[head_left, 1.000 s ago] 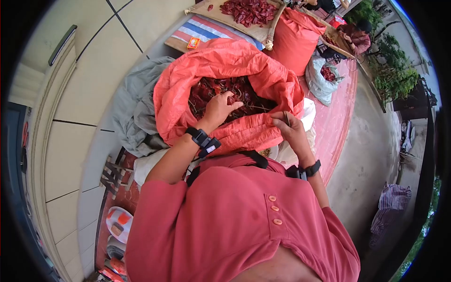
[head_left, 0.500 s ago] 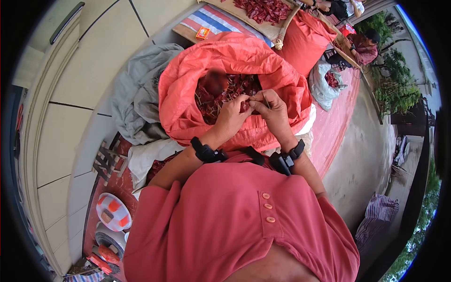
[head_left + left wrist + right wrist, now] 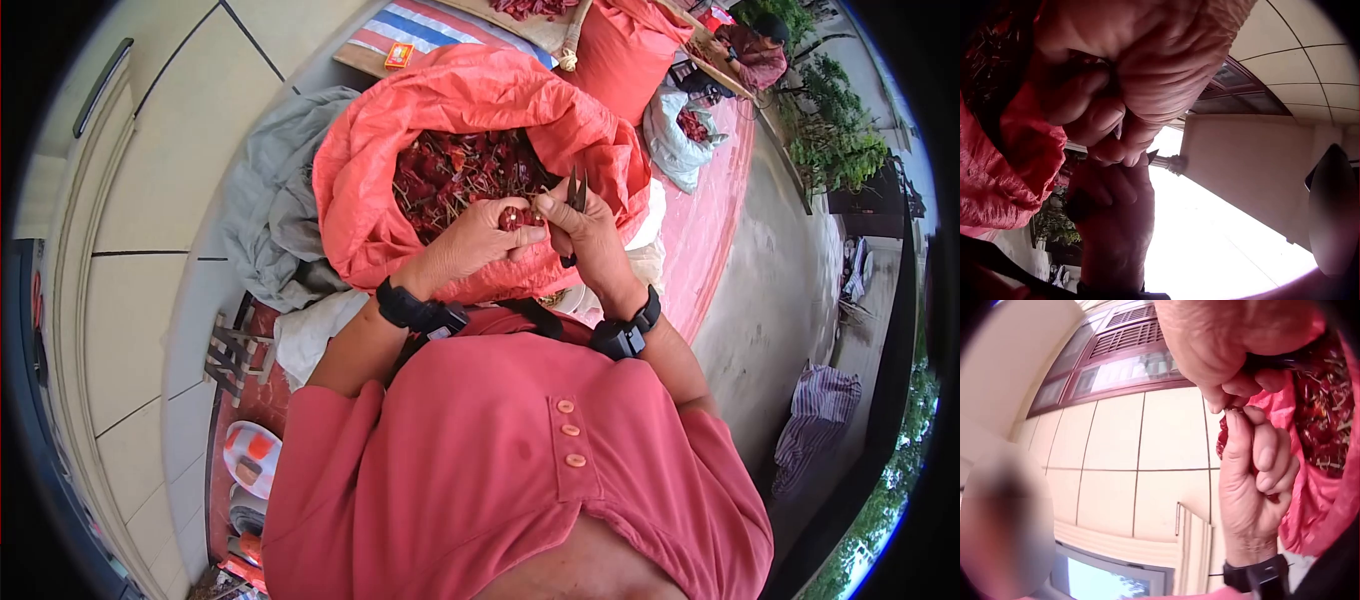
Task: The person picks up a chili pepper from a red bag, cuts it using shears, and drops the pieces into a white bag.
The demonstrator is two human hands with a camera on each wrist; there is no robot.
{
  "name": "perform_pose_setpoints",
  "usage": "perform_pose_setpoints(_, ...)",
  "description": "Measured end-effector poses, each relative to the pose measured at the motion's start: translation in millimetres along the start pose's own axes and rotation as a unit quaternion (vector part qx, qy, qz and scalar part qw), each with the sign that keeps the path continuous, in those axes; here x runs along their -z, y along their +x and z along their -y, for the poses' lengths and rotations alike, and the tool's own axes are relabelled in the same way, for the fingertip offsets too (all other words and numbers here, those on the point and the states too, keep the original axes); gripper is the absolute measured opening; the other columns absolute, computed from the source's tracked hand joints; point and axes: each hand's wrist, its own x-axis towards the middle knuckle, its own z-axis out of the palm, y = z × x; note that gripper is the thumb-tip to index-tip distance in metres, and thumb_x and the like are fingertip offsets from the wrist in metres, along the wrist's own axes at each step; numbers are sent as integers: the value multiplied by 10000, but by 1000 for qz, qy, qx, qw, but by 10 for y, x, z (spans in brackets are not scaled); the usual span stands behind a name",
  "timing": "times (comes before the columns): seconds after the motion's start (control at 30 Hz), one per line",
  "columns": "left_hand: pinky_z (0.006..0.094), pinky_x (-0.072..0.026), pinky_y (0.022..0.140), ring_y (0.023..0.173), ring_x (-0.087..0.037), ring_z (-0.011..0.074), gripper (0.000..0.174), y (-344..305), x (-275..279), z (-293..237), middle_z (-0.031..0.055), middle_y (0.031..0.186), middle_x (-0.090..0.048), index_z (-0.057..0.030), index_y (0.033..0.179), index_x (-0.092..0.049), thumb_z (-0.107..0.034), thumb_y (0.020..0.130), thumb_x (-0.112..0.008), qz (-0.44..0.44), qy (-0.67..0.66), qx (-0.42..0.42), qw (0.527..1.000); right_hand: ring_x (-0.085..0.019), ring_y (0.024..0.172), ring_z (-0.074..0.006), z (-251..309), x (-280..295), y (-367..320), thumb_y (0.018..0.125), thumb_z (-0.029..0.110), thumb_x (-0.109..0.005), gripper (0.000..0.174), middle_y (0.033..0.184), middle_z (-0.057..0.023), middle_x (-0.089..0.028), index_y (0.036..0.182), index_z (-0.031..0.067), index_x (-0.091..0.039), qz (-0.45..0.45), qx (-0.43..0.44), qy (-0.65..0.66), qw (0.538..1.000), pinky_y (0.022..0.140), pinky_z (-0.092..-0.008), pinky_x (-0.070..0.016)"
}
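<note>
Pale tiles [image 3: 150, 320] fill the left side of the head view, and grey concrete [image 3: 775, 260] spreads on the right beyond a strip of red floor [image 3: 708, 240]. At the far end, a person [image 3: 760, 55] in a red top and dark cap sits near a green plant [image 3: 835, 125]. A wide red sack [image 3: 365, 135] stands open before the wearer, its rim folded outward, with dried chillies [image 3: 465, 170] and pale stems inside. Grey sheeting [image 3: 265, 200] lies bunched against its left side. Beyond it are a full red bag [image 3: 625, 60], a white bag [image 3: 675, 150] of chillies, and a striped cloth [image 3: 435, 25] with a small box [image 3: 398, 56] near its edge.

Over the sack's near rim, the left hand [image 3: 475, 240] pinches a chilli [image 3: 513, 218] between thumb and fingers; the right wrist view shows its other fingers curled, with a bit of red beneath them. Meeting it, the right hand [image 3: 592, 232] is clamped on dark scissors [image 3: 577, 190], whose blades point away from the wearer. Its thumb and fingertips come together right at the chilli's end.
</note>
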Motion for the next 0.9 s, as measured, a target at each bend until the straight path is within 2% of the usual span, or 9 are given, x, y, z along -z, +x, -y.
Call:
perform_pose_setpoints(0.17, 215, -377, 564, 603, -438, 36, 184, 19, 134, 175, -45, 643, -503, -41, 861, -611, -215, 882, -666, -3, 120, -35, 992, -318, 442, -36, -60, -40, -23, 909, 188, -639, 130, 573, 64, -429, 852, 88, -579, 24, -70, 153, 985, 423, -212, -246)
perform_pose_setpoints(0.27, 223, -384, 567, 606, -436, 44, 180, 1, 190, 132, -40, 640, -492, -25, 867, -605, -191, 876, -672, 23, 143, -65, 987, -323, 454, -28, -98, -60, -35, 910, 182, -637, 124, 596, 75, -434, 846, 88, -587, 22, -96, 186, 978, 425, -202, -243)
perform_pose_setpoints(0.37, 232, -397, 577, 615, -440, 44, 191, -28, 224, 105, -33, 642, -496, -8, 871, -597, -184, 875, -673, 30, 174, -57, 983, -323, 460, -23, -123, -66, -36, 920, 182, -623, 121, 624, 83, -445, 848, 90, -592, 30, -129, 214, 968, 423, -195, -252)
perform_pose_setpoints(0.47, 240, -402, 580, 628, -437, 48, 192, -84, 245, 74, -24, 658, -508, 0, 875, -592, -177, 880, -666, 33, 170, -51, 984, -315, 457, -13, -215, -37, 0, 940, 181, -593, 117, 634, 88, -444, 864, 92, -586, 66, -161, 257, 951, 424, -186, -265)
perform_pose_setpoints(0.57, 244, -406, 586, 640, -439, 56, 188, -87, 306, 187, -20, 676, -513, -5, 878, -590, -181, 886, -657, 51, 182, -88, 978, -315, 453, -6, -287, -12, 23, 961, 179, -559, 120, 625, 92, -430, 879, 93, -574, 90, -203, 305, 926, 427, -180, -275)
perform_pose_setpoints(0.77, 269, -385, 571, 630, -410, 68, 196, -196, 269, 119, 13, 661, -467, -23, 907, -582, -204, 887, -654, 25, 247, -134, 959, -325, 448, -4, -376, 38, 38, 972, 185, -541, 126, 598, 97, -404, 900, 88, -576, 142, -243, 365, 888, 427, -181, -282)
perform_pose_setpoints(0.9, 280, -374, 559, 615, -397, 80, 204, -247, 206, 117, 23, 650, -441, -19, 941, -590, -207, 892, -653, -5, 243, -177, 954, -316, 436, -9, -327, 3, 28, 971, 186, -542, 131, 590, 92, -407, 903, 81, -583, 164, -252, 411, 861, 427, -186, -285)
